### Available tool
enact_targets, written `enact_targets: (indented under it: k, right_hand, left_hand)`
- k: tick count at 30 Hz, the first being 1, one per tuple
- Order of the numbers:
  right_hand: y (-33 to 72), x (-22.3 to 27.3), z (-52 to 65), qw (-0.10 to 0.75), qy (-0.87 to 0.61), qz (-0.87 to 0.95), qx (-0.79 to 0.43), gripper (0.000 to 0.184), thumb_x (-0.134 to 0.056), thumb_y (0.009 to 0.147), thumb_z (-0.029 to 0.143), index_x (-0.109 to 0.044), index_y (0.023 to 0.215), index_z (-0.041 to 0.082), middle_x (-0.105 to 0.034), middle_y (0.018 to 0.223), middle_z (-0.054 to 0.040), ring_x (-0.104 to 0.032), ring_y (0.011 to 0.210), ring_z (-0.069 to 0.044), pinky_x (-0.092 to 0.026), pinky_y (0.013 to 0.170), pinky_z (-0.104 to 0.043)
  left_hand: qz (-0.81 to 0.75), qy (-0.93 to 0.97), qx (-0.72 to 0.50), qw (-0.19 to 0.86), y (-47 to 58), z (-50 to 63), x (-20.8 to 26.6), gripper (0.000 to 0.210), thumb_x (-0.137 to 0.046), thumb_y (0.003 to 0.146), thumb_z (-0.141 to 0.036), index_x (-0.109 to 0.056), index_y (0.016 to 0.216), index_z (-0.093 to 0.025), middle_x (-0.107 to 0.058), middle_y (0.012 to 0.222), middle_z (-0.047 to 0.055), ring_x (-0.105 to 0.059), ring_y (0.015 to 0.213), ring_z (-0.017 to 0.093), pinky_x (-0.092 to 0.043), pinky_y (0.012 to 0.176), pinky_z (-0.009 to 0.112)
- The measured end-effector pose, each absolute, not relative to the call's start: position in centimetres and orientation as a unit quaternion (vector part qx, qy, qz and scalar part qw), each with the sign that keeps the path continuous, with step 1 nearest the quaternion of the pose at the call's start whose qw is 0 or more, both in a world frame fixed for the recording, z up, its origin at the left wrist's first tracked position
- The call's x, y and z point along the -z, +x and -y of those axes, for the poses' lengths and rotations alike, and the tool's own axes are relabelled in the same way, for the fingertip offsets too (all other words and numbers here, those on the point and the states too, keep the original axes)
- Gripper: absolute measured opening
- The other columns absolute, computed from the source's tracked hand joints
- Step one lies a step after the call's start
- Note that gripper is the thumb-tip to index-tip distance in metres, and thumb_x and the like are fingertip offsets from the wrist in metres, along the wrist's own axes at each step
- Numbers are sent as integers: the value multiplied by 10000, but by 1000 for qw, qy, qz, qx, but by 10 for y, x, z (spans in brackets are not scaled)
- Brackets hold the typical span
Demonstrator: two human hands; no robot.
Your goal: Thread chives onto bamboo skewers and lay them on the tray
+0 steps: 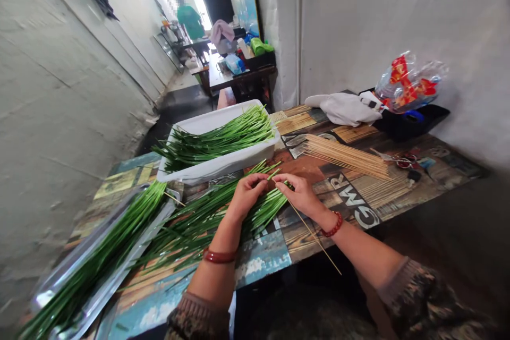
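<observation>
Both of my hands meet over a loose bunch of green chive stalks [223, 212] lying across the patterned wooden table [358, 196], right at my fingertips. My left hand [247, 191] is curled, its fingers pinched on the cut ends of a few stalks. My right hand [300, 194] is closed around a thin bamboo skewer [314, 236], whose bare shaft runs back past my wrist toward me, its tip meeting the stalk ends between the two hands. The stalks are long, slim and glossy. To my left, a shiny metal tray [59, 281] holds more chives laid lengthwise. Farther on, a white rectangular plastic tub [223, 167] carries another heap of them. To the right of it a pale bundle of skewers [346, 158] lies fanned on the table, with scissors [402, 160] just beyond and a white cloth [345, 108] near the wall.
</observation>
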State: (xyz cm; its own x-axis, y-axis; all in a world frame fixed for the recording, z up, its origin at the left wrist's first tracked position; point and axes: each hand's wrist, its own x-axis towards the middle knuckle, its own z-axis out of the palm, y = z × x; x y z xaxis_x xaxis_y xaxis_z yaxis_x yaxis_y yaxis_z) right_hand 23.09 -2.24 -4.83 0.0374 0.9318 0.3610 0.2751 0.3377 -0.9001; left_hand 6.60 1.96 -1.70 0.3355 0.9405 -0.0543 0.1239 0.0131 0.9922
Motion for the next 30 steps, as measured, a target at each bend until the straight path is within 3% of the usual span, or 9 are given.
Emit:
enact_targets:
  k: [15, 30]
  right_hand:
    - [233, 46, 25, 504, -504, 631, -305, 221, -553, 860, 299, -704, 986, 198, -740, 973, -55, -674, 908, -200, -510, 843, -326]
    - [233, 46, 27, 510, -497, 635, -301, 218, -570, 849, 281, -714, 979, 180, -748, 968, -68, -687, 880, -198, -522, 821, -321]
  left_hand:
    - [-423, 643, -382, 511, 67, -19, 23, 217, -642, 752, -333, -680, 794, -123, -603, 654, 6, -465, 574, 96, -369, 542, 200]
    - [-407, 613, -402, 545, 67, -17, 25, 230, -674, 737, -291, -726, 878, -116, -711, 770, 49, -627, 703, 148, -498, 686, 250]
